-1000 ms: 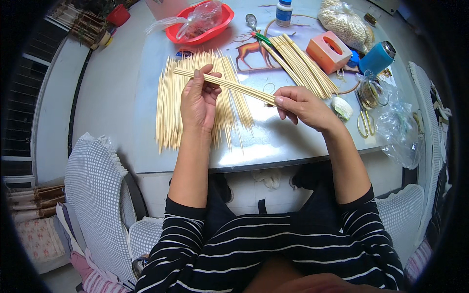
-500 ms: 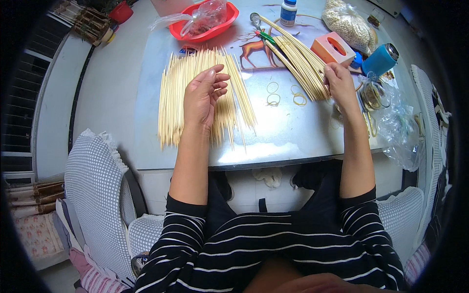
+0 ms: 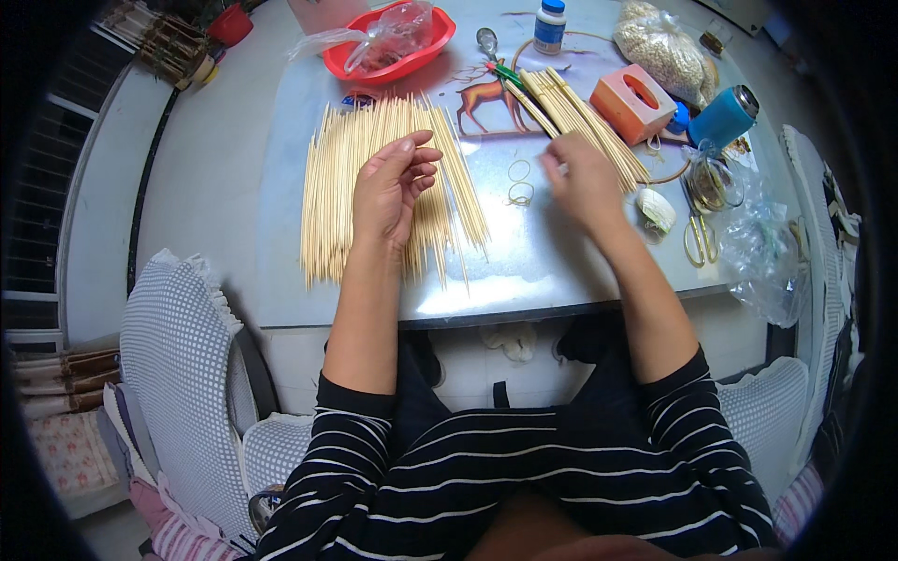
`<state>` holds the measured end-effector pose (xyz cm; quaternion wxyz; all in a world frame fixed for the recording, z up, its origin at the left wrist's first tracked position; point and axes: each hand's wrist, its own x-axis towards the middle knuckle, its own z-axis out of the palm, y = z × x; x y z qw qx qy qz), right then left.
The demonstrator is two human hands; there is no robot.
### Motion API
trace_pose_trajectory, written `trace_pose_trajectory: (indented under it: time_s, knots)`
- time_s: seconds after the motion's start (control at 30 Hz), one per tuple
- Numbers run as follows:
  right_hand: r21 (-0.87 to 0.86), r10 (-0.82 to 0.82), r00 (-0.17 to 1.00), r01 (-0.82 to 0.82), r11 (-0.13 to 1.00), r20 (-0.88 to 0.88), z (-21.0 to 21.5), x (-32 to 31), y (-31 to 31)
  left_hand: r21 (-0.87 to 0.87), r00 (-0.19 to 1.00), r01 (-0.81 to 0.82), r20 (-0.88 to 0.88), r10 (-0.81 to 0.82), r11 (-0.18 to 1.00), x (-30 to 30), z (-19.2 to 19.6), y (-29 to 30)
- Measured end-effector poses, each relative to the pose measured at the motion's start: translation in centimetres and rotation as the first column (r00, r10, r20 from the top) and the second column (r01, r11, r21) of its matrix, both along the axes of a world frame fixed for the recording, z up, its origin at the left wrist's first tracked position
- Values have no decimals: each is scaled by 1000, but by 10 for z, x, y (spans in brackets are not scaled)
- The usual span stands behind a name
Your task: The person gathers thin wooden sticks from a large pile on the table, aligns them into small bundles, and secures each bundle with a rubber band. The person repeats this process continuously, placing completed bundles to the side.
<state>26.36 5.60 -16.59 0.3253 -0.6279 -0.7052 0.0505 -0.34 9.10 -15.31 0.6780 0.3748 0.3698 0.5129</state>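
A broad layer of pale pointed bamboo skewers (image 3: 332,201) lies on the table at the left. My left hand (image 3: 393,192) is over these skewers, palm turned inward, thumb and fingers loosely bent and apart with nothing in them. Bundled skewers (image 3: 585,112) lie at the right, below the orange tissue box. In front of their near ends is my right hand (image 3: 582,182), knuckles up, slightly blurred, its fingers mostly hidden beneath it. Thin yellow rubber bands (image 3: 520,194) lie on the table just left of that hand.
Behind are a red basin (image 3: 440,42) with a plastic bag, a spoon (image 3: 486,39) and a white bottle (image 3: 550,28). To the right stand a tissue box (image 3: 632,103), a bag of pale pellets (image 3: 659,51), a blue flask (image 3: 725,117), scissors (image 3: 698,238) and a white roundish object (image 3: 657,210).
My right hand has left the near ends of the bundled skewers and moved left, over where some rubber bands lay. The scissors and white object now show. My left hand has barely moved.
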Motion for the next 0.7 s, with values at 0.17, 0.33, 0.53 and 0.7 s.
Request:
trace_pose_trajectory:
  time_s: [0.17,0.33,0.53,0.7]
  knots:
    - [-165,121,981,-95,982,152,-11,-66,-14,-24,999,-41,21,42,999,3,4,-1]
    - [-212,76,964,-21,977,256,-17,-89,-10,-28,998,-44,45,45,999,1,4,0]
    - [-237,28,978,22,971,206,-33,-91,2,-31,999,-40,23,41,999,0,4,-1]
    - [-446,22,1000,-13,895,14,-29,-82,17,-35,999,-33,23,34,999,-2,1,-2]
